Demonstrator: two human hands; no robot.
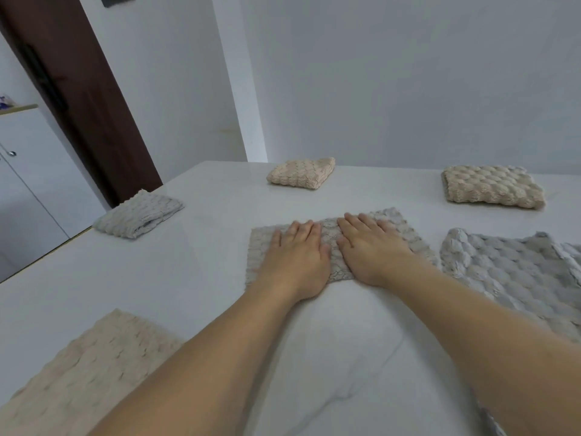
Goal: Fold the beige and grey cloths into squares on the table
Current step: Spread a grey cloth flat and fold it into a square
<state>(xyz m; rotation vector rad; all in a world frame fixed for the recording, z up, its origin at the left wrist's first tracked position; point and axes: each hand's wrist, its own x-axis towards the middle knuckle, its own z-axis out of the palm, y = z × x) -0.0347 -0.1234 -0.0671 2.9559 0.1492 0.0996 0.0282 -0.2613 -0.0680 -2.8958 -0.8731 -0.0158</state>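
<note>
A grey textured cloth (405,234) lies folded into a strip in the middle of the white table (204,262). My left hand (295,256) presses flat on its left half, fingers straight. My right hand (371,247) presses flat beside it on the right half, the two hands nearly touching. A grey cloth (509,272) lies spread out at the right. A beige cloth (85,372) lies spread at the near left. Folded squares sit farther off: a grey one (138,214) at the left, two beige ones (300,173) (492,187) at the back.
The table's left edge (41,258) runs diagonally, with a white cabinet (28,184) and a dark brown door (81,89) beyond it. A white wall stands close behind the table's far edge.
</note>
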